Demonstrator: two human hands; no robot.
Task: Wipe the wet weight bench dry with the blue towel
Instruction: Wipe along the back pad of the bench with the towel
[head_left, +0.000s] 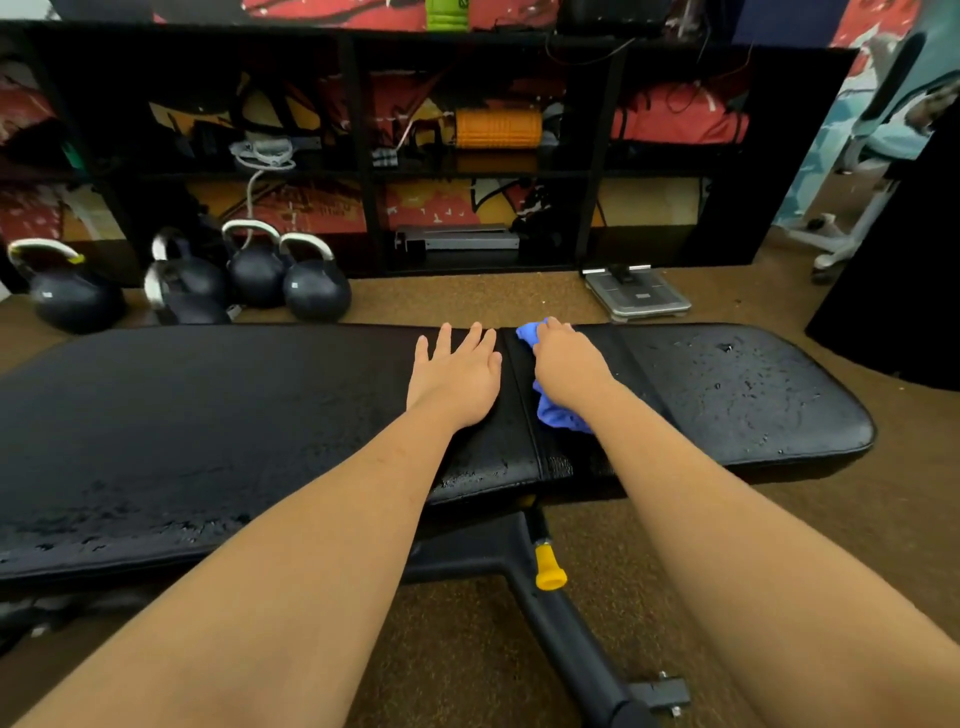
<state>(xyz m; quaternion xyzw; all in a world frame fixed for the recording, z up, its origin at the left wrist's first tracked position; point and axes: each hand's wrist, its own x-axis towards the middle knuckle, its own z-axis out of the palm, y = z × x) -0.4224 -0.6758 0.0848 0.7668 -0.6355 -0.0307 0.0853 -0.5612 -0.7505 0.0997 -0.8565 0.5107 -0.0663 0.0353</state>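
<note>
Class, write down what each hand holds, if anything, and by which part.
The right hand grips the blue towel around its bunched middle, on the weight bench. The left hand lies flat, holding nothing.

Brown carpet floor. Black cube shelving against graffiti-mural wall, orange foam roller on one shelf. Black kettlebells on floor at left, grey scale at right.

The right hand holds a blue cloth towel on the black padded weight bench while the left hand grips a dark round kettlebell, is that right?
Not quite. The head view shows the left hand resting flat, fingers spread, on the black padded weight bench; the dark round kettlebells sit untouched on the floor behind. The right hand does hold the blue cloth towel there.
</note>
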